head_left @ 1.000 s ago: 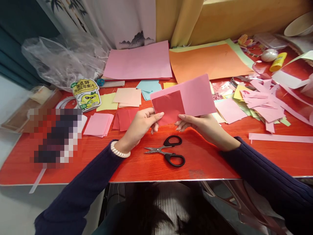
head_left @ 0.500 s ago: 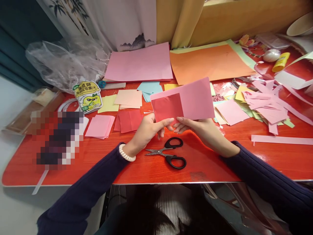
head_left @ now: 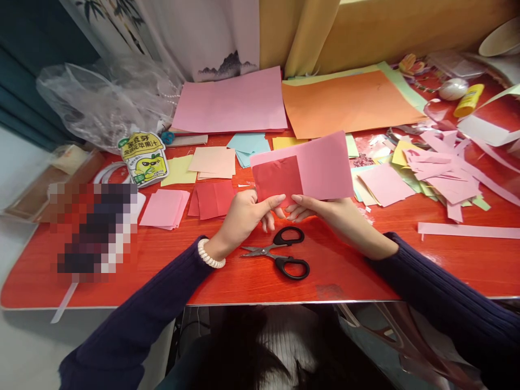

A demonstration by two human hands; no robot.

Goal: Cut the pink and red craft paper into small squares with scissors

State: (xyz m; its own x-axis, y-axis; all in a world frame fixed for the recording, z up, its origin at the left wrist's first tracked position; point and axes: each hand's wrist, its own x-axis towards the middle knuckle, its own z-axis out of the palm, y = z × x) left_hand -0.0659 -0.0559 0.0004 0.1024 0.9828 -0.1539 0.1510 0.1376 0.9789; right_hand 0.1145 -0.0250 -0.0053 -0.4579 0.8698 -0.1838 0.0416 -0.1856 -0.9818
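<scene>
Raised above the table is a pink paper strip, with a smaller red paper square lying against its left end. My left hand pinches both papers at their lower left, thumb in front. With its thumb on the bottom edge near the red square's corner, my right hand grips them too; its other fingers are partly behind the paper. Below my hands, a pair of black-handled scissors rests on the table with its blades slightly apart.
Red squares, pink squares and a juice pouch lie to the left. Large pink and orange sheets spread at the back. Pink scraps and a glue stick are on the right of the red table.
The pink strip's right end has dipped slightly and the papers are tilted a little differently. Both hands keep their hold; the scissors stay in place.
</scene>
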